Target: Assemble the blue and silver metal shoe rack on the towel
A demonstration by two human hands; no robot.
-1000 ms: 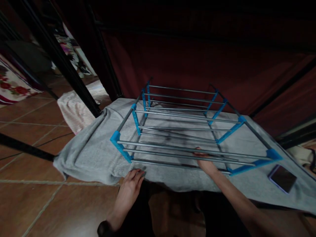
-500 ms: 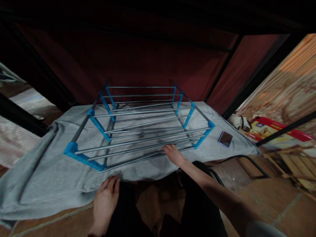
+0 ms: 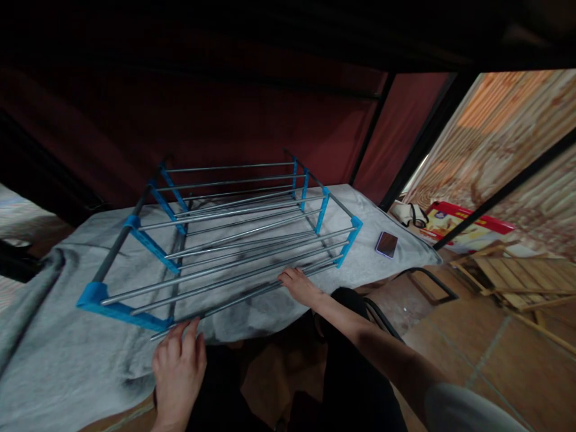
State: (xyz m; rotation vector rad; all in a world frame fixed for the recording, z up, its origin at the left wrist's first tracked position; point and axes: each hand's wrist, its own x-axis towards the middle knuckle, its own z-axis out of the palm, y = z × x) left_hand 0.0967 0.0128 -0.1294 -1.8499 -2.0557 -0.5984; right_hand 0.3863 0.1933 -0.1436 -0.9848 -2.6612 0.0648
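The main hazard, as I judge it, lies with the long, thin, grey metal rod [image 3: 238,299] along the near edge: its left end juts out by the lower tip of the bright-blue plastic corner bracket [image 3: 130,315] and looks unseated. An uneven pull, one hand working ahead of the other, could swing that end away or twist the bracket. The whole grey-tubed, blue-jointed metal rack [image 3: 225,267] might also skid, since it rests on the soft, rumpled, pale-grey blanket [image 3: 67,342], against the dark red panel [image 3: 252,120]. (The dark-screened, purple-edged phone [image 3: 386,245] lies near the rack's right end, so a sideways shove could nudge it.)

The left hand [image 3: 179,357] comes up from below, back uppermost, fingers bent forward at the rod's left part; I cannot tell whether they pinch it or merely rest there. The right hand [image 3: 297,286] reaches in diagonally, forearm slanting from the lower right, its fingers curled over the rod farther along; the thumb is hidden, so its grip is uncertain.
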